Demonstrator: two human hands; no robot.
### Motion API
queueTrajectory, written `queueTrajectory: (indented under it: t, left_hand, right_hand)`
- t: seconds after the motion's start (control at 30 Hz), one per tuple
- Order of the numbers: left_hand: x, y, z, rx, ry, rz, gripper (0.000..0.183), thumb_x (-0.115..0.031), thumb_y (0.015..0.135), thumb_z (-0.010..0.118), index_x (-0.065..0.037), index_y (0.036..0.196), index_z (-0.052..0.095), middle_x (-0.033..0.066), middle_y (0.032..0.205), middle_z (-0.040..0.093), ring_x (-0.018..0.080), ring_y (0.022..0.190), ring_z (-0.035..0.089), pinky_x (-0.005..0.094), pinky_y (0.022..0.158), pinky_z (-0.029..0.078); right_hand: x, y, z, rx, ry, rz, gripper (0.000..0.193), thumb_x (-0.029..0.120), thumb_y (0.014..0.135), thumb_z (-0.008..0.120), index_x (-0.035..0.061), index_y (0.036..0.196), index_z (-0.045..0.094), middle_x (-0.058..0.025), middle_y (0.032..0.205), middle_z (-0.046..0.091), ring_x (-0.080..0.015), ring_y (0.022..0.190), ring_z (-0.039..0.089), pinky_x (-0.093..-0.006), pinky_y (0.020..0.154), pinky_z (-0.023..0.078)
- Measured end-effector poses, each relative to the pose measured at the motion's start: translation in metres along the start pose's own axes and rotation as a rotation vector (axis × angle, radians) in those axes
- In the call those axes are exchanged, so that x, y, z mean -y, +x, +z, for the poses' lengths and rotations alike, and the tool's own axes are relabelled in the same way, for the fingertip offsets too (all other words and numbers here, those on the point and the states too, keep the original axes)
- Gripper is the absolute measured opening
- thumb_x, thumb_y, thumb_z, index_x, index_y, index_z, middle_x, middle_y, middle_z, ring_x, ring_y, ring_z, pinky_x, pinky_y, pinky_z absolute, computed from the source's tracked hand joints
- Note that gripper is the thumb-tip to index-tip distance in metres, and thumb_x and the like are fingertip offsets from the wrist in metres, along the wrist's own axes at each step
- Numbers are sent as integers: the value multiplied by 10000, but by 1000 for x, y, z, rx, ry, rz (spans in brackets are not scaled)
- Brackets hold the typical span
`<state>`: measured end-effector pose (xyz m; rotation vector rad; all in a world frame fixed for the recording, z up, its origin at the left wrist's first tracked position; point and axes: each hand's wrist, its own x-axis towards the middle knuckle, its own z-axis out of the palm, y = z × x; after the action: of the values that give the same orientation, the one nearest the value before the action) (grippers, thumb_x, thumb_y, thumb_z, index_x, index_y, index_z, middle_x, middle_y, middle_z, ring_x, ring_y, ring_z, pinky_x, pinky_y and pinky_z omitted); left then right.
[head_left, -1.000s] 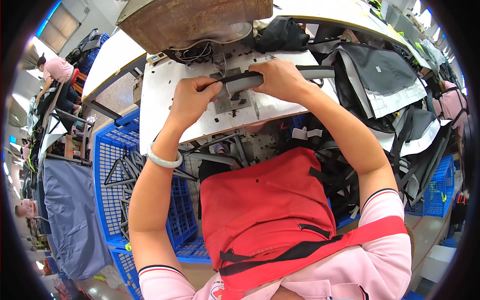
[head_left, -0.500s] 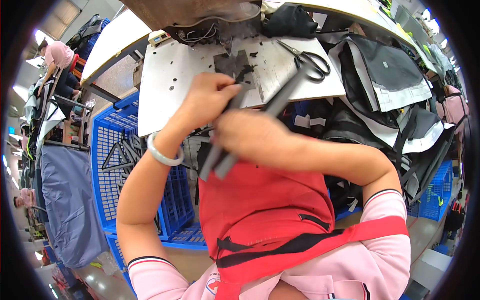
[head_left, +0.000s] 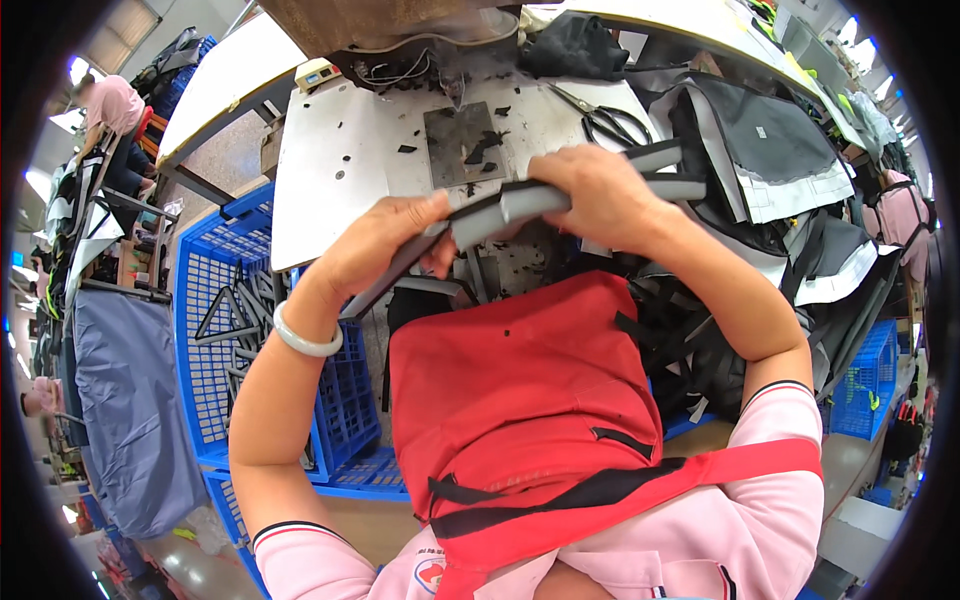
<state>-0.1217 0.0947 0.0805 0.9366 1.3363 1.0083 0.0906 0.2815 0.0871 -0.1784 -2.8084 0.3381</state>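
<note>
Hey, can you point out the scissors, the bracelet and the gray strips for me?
Scissors (head_left: 590,109): head view, where blades meet handles.
Bracelet (head_left: 298,342): head view, lower part of the band on the left wrist.
Gray strips (head_left: 480,225): head view, padded part between the hands.

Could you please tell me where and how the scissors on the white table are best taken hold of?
Probably by the black handles, from the near right side: the scissors lie with handles nearer and blades pointing away to the upper left. The right hand is close, but holds grey strips, so it would likely need freeing first.
</note>
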Motion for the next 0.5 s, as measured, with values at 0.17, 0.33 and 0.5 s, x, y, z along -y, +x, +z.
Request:
queueTrajectory:
  t: [0.17,0.33,0.5]
  left_hand:
    - [-24,5,-2,-291,415,78,305,-252,933,651,44,994,697,70,797,669,99,745,588,235,685,471]
    - [-34,22,-3,-536,639,326,279,-170,883,706,78,1010,697,59,839,684,104,788,582,246,725,473]
    - [-37,41,-20,-568,624,220,306,-202,862,718,65,1011,709,73,793,688,100,726,565,259,671,466]
  right_hand:
    - [-33,8,-16,-94,-151,7,278,164,743,698,56,978,596,-115,904,639,-337,927,610,-433,813,482]
    - [-47,27,-8,-171,-181,27,290,166,734,712,39,958,578,-131,861,625,-343,883,604,-440,784,477]
    - [-59,42,-2,-178,-187,43,259,160,757,674,45,978,606,-134,911,665,-342,949,628,-452,828,491]
